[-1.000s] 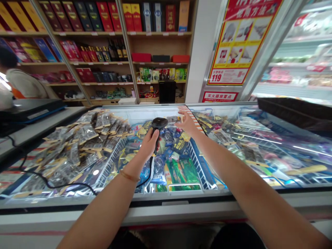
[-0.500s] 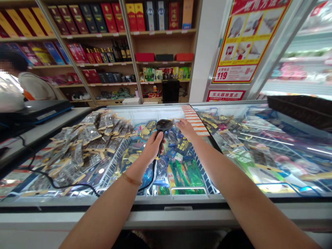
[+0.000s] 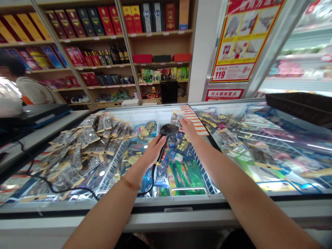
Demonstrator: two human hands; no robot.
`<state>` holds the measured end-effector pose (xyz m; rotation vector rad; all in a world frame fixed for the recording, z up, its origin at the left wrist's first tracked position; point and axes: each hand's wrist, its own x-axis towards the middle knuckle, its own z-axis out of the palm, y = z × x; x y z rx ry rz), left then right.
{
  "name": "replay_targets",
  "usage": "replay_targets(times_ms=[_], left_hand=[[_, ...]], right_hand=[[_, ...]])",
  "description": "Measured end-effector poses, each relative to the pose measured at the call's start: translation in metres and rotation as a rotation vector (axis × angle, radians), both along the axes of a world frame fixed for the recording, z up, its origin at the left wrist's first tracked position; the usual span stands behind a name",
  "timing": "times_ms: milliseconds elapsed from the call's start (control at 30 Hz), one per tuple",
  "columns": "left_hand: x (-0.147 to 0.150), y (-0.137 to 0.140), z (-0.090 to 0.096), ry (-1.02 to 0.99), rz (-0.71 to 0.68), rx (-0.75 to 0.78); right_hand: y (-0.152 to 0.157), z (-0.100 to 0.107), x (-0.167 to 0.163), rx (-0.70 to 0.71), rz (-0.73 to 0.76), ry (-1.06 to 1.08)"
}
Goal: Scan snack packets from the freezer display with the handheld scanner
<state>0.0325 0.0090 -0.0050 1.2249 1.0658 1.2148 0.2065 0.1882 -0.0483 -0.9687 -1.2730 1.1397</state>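
Observation:
My left hand [image 3: 156, 149] is wrapped round the handle of a black barcode scanner [image 3: 169, 129], above the middle of a glass-topped freezer. Just beyond the scanner head, my right hand [image 3: 187, 127] pinches a small clear snack packet [image 3: 176, 118] by its edge. The scanner head partly covers the packet's lower side from view. On the glass to the left lies a heap of similar packets [image 3: 89, 133] with dark contents. A black cable [image 3: 153, 176] hangs from the scanner handle and runs left across the freezer.
Under the glass are ice-cream packs [image 3: 181, 173] in wire baskets. A strip of orange-and-white labels [image 3: 194, 119] lies beyond my right hand. A black tray [image 3: 298, 110] stands at the right. A person [image 3: 31, 86] is at the far left, behind a dark counter device [image 3: 44, 112].
The scanner has shifted slightly right and down. The packet in my right hand has turned and risen, so more of its face shows. The heap is unchanged.

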Motion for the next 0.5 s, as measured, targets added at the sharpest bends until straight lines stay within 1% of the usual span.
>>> replay_targets(times_ms=[100,200,500], left_hand=[[0.0029,-0.0017,-0.0006,0.009,-0.013,-0.014],[0.004,-0.0024,-0.0012,0.005,-0.01,-0.025],[0.0038,-0.0037,0.0016,0.007,-0.024,-0.014]], right_hand=[[0.0001,0.0004,0.0011,0.017,-0.009,-0.021],[-0.0009,0.0018,0.0018,0.004,0.001,0.006],[-0.0021,0.0019,0.0014,0.006,0.008,0.008]])
